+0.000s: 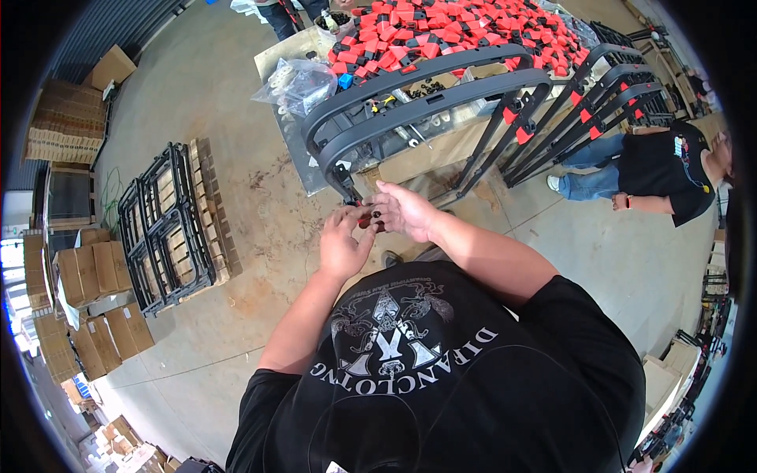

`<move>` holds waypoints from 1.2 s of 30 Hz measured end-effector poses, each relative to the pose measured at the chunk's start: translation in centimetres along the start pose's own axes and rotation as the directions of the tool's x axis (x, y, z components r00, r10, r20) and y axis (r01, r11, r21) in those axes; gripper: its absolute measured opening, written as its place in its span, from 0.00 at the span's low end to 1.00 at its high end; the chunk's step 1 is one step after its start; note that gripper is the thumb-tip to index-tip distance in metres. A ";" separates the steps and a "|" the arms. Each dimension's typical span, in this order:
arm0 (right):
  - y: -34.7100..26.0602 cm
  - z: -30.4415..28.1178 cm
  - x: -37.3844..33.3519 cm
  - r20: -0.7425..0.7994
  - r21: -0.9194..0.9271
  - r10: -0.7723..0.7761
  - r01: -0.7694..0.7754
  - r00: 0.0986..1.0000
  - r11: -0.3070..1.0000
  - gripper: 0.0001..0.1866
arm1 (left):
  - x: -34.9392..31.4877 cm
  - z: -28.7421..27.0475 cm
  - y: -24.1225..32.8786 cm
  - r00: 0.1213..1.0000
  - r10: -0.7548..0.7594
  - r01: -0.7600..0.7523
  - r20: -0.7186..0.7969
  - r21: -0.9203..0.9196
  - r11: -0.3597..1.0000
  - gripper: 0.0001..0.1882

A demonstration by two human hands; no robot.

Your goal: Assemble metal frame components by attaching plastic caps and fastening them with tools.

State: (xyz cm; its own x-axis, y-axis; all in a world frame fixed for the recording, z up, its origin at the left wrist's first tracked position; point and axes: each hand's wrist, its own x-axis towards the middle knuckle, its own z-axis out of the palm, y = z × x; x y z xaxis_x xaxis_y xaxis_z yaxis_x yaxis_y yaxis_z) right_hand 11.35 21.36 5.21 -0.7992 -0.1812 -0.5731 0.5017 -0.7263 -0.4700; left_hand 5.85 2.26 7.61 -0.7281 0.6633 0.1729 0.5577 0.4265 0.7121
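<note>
In front of my chest, my two hands meet beside the lower end of a black tubular frame (426, 106). My left hand (343, 243) has its fingers and thumb around a small red-and-dark piece (366, 223), mostly hidden by the fingers. Palm turned up and thumb raised, my right hand (410, 211) reaches in from the right. A small black part (376, 214) sits at its curled fingers. The fingertips of both hands almost touch, so the exact hold on each piece is partly hidden.
Beyond the frame, a workbench (292, 130) carries a heap of red-and-black plastic pieces (441, 35) and a clear plastic bag (296, 83). More black frames (607, 102) lean at the right near a person (658, 169). At left are a pallet (211, 205) with frames and cardboard boxes (91, 272).
</note>
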 end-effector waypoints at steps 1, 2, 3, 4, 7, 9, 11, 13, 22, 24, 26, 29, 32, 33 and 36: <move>-0.1 0.1 -0.4 0.036 -0.016 0.015 -0.014 0.999 1.000 0.32 | 0.2 0.0 0.4 0.997 0.072 -0.073 0.017 0.070 0.995 0.16; -0.1 0.1 -0.3 0.010 -0.048 0.032 -0.032 0.999 0.998 0.33 | 0.5 0.0 0.4 0.998 0.011 -0.014 0.067 0.047 0.999 0.15; -0.1 0.3 -0.4 0.006 -0.045 0.028 -0.028 1.000 0.999 0.33 | 0.5 0.1 0.3 0.997 0.015 -0.018 0.071 0.045 0.999 0.15; -0.1 0.5 -0.6 0.011 -0.080 0.024 -0.023 1.000 0.997 0.34 | 0.6 0.0 0.2 0.997 0.051 -0.056 0.060 0.071 0.996 0.15; 0.0 0.1 -0.7 0.047 -0.066 0.023 -0.020 0.999 0.998 0.33 | 0.7 0.0 0.1 0.993 0.103 -0.107 0.049 0.086 0.991 0.13; 0.0 -0.1 -0.8 0.082 -0.021 0.028 -0.026 0.996 0.999 0.31 | 0.7 0.2 -0.3 0.992 0.115 -0.119 0.044 0.076 0.990 0.13; 0.0 0.2 -1.1 0.006 -0.049 -0.017 0.017 1.000 0.999 0.25 | 0.5 0.6 -1.0 0.988 0.149 -0.147 -0.026 0.083 0.986 0.11; 0.4 -0.7 -1.1 0.034 -0.089 -0.019 0.022 0.999 0.996 0.21 | 0.4 0.5 -0.8 0.995 0.100 -0.100 -0.021 0.011 0.995 0.10; 0.4 -1.6 -0.4 0.202 -0.082 0.046 -0.030 0.978 0.996 0.08 | 0.0 0.8 -1.7 0.998 -0.058 0.053 0.000 -0.420 0.906 0.06; 0.4 -1.4 0.1 0.213 -0.078 0.052 -0.036 0.976 0.996 0.07 | -0.2 1.0 -2.0 0.996 -0.083 0.080 0.013 -0.442 0.893 0.06; 0.3 -1.2 0.9 0.098 -0.270 -0.036 0.061 0.995 0.961 0.05 | -0.4 1.3 -2.1 0.962 -0.255 0.208 -0.096 -0.346 0.915 0.07; 0.3 -1.7 3.1 -0.037 -0.375 -0.165 0.139 0.986 0.917 0.05 | 0.4 0.9 -2.8 0.879 -0.468 0.458 -0.087 -0.116 0.881 0.12; 0.2 -1.1 4.7 -0.093 -0.473 -0.228 0.158 0.969 0.867 0.06 | 1.7 0.4 -2.2 0.912 -0.409 0.404 0.015 0.117 0.907 0.17; 0.2 -1.0 5.2 -0.107 -0.494 -0.263 0.178 0.959 0.851 0.07 | 2.1 0.4 -2.0 0.911 -0.407 0.384 0.068 0.225 0.896 0.17; 0.6 -0.8 6.0 -0.078 -0.598 -0.306 0.201 0.949 0.776 0.10 | 3.1 0.2 -2.1 0.880 -0.458 0.417 0.128 0.256 0.872 0.17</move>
State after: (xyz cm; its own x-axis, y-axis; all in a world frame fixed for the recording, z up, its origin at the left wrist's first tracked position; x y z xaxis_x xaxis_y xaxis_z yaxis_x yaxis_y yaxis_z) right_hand 7.14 20.33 0.92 -0.8860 0.1024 -0.4522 0.4262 -0.2037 -0.8814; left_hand 2.48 3.52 6.54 -0.8449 0.4670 -0.2609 0.2850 0.8057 0.5192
